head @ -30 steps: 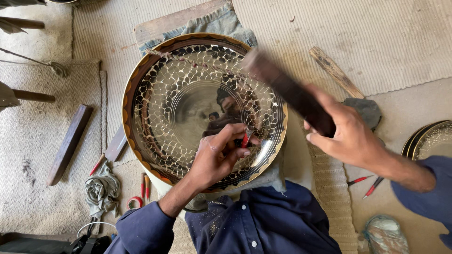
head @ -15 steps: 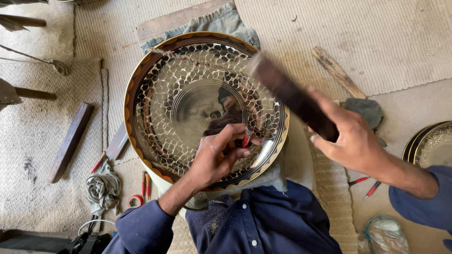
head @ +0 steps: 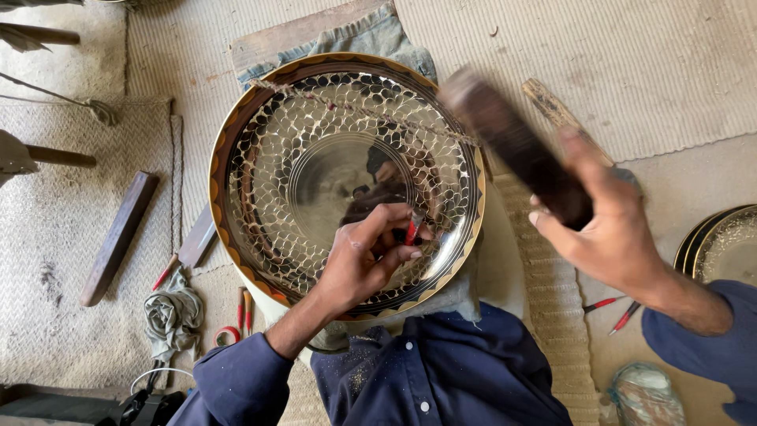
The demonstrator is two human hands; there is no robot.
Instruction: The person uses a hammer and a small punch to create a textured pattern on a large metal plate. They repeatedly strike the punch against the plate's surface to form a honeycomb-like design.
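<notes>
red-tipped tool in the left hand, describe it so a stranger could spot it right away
Start at the big round engraved metal tray. Near its lower right rim, the left hand pinches a small red-tipped tool against the surface. Unlike the blurred dark bar in the right hand, it is tiny.

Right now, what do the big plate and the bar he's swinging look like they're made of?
Plate: polished metal, probably; mirror-bright with a scale pattern and a brassy rim. Bar in the right hand: dark, blurred, perhaps wood.
</notes>
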